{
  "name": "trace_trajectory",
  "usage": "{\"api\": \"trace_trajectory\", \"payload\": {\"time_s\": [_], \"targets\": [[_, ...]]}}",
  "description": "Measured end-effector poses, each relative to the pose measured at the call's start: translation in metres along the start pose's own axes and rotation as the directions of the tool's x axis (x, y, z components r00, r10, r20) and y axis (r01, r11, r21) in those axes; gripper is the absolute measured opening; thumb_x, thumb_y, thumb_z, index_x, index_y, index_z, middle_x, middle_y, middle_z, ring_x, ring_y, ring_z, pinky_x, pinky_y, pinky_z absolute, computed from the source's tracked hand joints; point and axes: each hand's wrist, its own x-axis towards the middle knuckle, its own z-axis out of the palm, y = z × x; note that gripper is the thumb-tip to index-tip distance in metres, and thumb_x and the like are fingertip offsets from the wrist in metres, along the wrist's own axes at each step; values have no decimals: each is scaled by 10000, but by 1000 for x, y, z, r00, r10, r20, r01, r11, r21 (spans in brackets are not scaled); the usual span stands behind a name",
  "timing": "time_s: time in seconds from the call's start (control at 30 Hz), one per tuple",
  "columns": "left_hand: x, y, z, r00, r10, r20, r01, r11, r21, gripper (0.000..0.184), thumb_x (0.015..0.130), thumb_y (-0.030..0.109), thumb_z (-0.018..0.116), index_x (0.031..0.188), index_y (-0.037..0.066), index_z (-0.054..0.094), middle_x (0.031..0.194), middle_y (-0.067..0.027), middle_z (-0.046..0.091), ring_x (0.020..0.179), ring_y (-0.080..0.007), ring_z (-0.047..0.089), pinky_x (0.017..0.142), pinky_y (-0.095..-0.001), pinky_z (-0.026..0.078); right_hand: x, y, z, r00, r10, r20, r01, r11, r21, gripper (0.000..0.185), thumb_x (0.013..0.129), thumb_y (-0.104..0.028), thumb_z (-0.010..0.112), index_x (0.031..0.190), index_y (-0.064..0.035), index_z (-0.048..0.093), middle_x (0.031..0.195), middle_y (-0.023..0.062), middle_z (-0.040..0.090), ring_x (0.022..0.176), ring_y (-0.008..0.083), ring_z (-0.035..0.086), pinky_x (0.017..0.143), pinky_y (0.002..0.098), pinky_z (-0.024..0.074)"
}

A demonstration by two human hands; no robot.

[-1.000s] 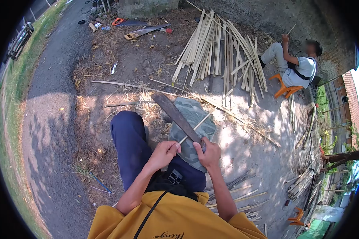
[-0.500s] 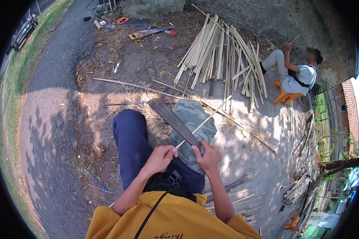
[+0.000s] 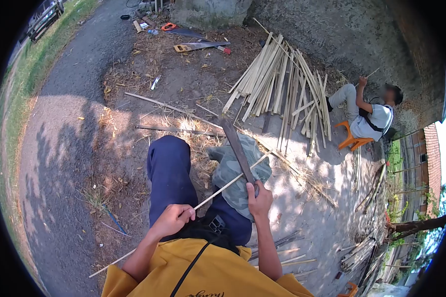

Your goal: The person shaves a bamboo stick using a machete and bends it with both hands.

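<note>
My left hand point(image 3: 172, 220) is closed around a thin bamboo strip point(image 3: 217, 192), which runs up and right across my lap; its tail sticks out behind my left forearm. My right hand point(image 3: 260, 201) grips a machete point(image 3: 236, 147) with a dark, broad blade, thumb pressed along its near end. The blade points away from me and crosses the strip just above this hand, over a camouflage cloth point(image 3: 228, 166) draped on my right leg. The machete's handle is mostly hidden by my fingers.
A fanned pile of bamboo slats point(image 3: 267, 79) lies ahead. Beyond on the left are a wood-handled saw point(image 3: 198, 46) and an orange-handled saw point(image 3: 169, 26). At right a person point(image 3: 374, 116) sits on an orange stool point(image 3: 352, 138). More strips point(image 3: 295, 261) lie beside me, right.
My left hand has drawn the bamboo strip back, down and left, so less of it extends past the blade. The machete has turned to point more straight ahead. The view has shifted slightly.
</note>
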Motion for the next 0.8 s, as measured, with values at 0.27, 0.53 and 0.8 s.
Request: {"api": "trace_trajectory", "payload": {"time_s": [0.27,0.53,0.8], "targets": [[-6,7,-2,998,41,-50,-36,995,89,237,1060,130,564,921,6,711,679,-101,623,621,-205,595,621,-352,466,-3,-8,1,999,31,-39,-33,998,-50,472,1044,-477,624,986,-16,705,675,217,635,648,431,648,648,509,477],[138,34,51,961,260,-96,-245,959,140,191,1021,103,573,1001,4,735,783,-132,701,711,-277,671,704,-403,519,-11,10,0,989,-139,-43,142,988,56,412,1011,-444,670,946,-37,682,678,201,634,641,429,659,612,494,475],[169,22,62,991,55,123,-25,972,-235,307,1056,287,621,999,22,766,805,-85,689,783,-177,639,754,-365,510,-5,9,0,998,-67,-5,67,996,-52,432,1016,-487,651,946,-62,685,718,221,666,701,470,675,660,537,499]]}}
